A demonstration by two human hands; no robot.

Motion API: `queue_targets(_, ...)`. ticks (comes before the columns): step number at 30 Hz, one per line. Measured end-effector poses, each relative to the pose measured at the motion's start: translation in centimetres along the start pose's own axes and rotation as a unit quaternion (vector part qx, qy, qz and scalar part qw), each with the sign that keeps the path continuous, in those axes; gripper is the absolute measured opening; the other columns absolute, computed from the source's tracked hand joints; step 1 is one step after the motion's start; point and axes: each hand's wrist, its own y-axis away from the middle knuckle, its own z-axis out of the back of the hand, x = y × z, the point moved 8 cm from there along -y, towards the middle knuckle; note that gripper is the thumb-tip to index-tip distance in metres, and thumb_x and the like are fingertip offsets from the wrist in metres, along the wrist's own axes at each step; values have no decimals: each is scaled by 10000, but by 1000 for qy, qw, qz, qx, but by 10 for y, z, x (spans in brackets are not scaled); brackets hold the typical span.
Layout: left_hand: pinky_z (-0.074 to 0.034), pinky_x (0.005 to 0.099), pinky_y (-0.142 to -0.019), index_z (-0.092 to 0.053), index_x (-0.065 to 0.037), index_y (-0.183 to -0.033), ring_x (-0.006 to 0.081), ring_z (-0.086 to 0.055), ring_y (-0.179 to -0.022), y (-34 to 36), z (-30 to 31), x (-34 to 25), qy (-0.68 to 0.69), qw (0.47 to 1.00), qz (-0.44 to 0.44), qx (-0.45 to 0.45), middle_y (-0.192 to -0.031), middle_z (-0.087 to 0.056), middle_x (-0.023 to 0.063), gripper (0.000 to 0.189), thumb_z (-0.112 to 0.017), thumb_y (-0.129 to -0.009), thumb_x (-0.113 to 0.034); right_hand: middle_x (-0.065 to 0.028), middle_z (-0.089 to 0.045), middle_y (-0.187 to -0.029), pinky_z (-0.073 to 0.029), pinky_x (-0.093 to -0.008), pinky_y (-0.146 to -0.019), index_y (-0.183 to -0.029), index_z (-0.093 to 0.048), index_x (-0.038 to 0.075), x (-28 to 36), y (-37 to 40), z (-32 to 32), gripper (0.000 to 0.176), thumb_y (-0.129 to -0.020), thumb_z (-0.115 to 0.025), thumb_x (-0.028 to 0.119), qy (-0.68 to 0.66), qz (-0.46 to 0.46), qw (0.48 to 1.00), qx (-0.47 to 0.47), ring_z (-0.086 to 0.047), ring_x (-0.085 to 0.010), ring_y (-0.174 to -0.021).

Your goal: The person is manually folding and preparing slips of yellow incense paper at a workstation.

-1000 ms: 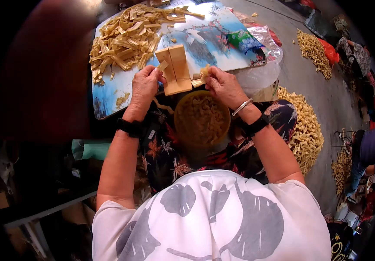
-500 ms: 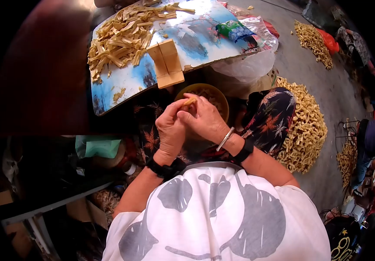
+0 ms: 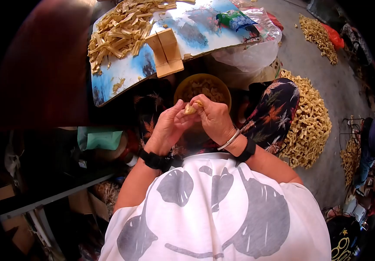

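Between my two hands is a small pale-yellow twisted piece, above my lap. My left hand supports its left side with bent fingers. The fingers of my right hand pinch its right end. Just beyond my hands sits a yellow bowl with similar pieces inside. A wooden block stand with an upright slotted board rests at the table's near edge. Yellow strips lie heaped on the left of the blue painted table.
A large pile of knotted yellow pieces lies on the floor right of my knee. Another pile is farther back beside a red bag. A clear plastic bag hangs at the table's right edge. A green bag is at left.
My hands have moved slightly apart, showing more of the piece between them. My right hand has turned, with its fingers now pinched. The view has shifted a little, revealing more of the bowl.
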Motion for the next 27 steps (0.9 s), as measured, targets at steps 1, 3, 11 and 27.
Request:
queue_targets(1, -521, 307, -825, -625, 1, -1108, 173, -641, -909, -1, -3, -1, 14, 1000, -18, -3, -1003, -677, 66, 292, -652, -943, -238, -154, -677, -789, -529, -370, -602, -971, -587, 63, 4, 5, -1, 56, -941, -574, 109, 8, 9, 1000, 9, -677, -351, -747)
queue_targets(3, -523, 318, -848, -605, 11, -1154, 189, -637, -924, -6, -1, 5, 13, 1000, -16, 16, -1038, -656, 81, 317, -677, -918, -187, -141, -674, -777, -532, -372, -590, -974, -566, 68, 11, 10, 0, 63, -918, -585, 91, 41, 49, 998, 12, -682, -332, -732)
queue_targets(11, -529, 287, -819, -527, 39, -1259, 172, -619, -882, -7, -6, 24, 165, 985, 25, -44, -1135, -628, 111, 371, -624, -910, -42, -125, -661, -760, -532, -321, -568, -1027, -587, 66, 15, 23, -1, 92, -957, -573, 123, 69, 63, 993, 66, -692, -261, -659)
queue_targets(27, -543, 362, -646, -487, -159, -1399, 280, -672, -767, 36, -90, -54, -757, 512, -407, 13, -859, -669, 77, 732, -754, -719, -116, -118, -612, -1049, -551, -340, -724, -921, -612, 10, 46, 22, 22, 78, -855, -640, 40, 125, 227, 963, -73, -637, -287, -851)
